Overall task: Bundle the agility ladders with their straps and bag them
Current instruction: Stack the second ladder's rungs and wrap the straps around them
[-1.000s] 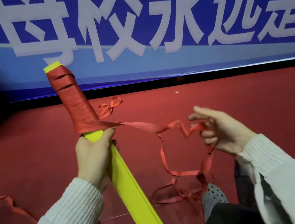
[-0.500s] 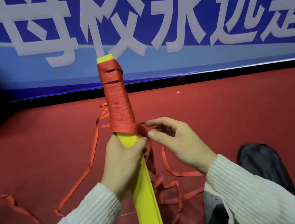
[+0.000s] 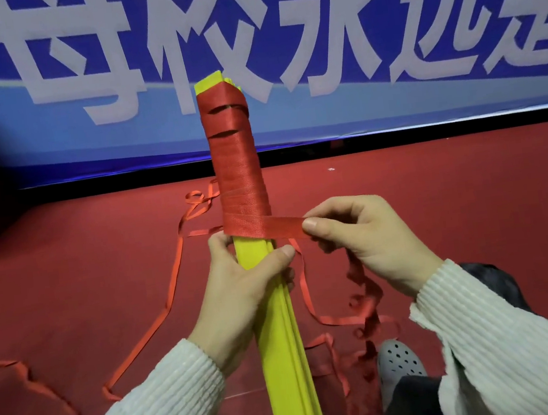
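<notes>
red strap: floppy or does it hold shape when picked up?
Likely very floppy: the red strap lies flat only where the right hand pinches it taut; the rest curls loosely on the floor. Probably light. It seems to conform tightly around the yellow rungs.

Yellow ladder rung bundle (image 3: pixel 283 337): flat slats stacked, near upright, top tilted toward 11 o'clock. Red strap (image 3: pixel 239 173) wound round upper half, top turns gappy; free end leads toward 3 o'clock, slack tails looping over floor at 5 and 8 o'clock.

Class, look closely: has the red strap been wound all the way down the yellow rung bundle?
No: the red strap covers only the upper part of the yellow rung bundle; below the left hand it is bare.
</notes>
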Demonstrator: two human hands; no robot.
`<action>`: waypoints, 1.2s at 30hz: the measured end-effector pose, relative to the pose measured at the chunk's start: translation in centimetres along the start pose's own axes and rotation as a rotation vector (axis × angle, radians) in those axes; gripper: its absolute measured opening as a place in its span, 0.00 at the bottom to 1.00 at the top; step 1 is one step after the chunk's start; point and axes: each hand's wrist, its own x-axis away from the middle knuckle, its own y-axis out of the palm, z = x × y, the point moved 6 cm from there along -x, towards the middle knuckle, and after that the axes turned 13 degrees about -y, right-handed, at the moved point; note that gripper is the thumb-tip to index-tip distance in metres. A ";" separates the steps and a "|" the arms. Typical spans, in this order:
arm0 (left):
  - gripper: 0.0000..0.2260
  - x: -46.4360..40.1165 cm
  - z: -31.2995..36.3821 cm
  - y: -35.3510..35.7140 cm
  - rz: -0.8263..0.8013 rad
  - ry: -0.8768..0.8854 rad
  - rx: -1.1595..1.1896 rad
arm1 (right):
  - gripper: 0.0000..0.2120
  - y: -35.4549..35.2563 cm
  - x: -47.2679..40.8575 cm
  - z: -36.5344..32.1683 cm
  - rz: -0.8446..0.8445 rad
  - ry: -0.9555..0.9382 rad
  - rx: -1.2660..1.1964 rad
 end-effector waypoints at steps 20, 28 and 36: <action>0.20 0.1 0.3 0.8 -0.178 0.015 -0.021 | 0.02 0.2 1.1 0.5 0.050 0.172 -0.262; 0.15 0.7 0.2 1.1 -0.230 0.003 0.001 | 0.01 0.4 1.1 0.4 0.143 0.135 -0.226; 0.21 0.1 -0.3 1.1 -0.341 -0.119 0.103 | 0.11 0.6 1.0 -0.7 0.121 0.074 -0.175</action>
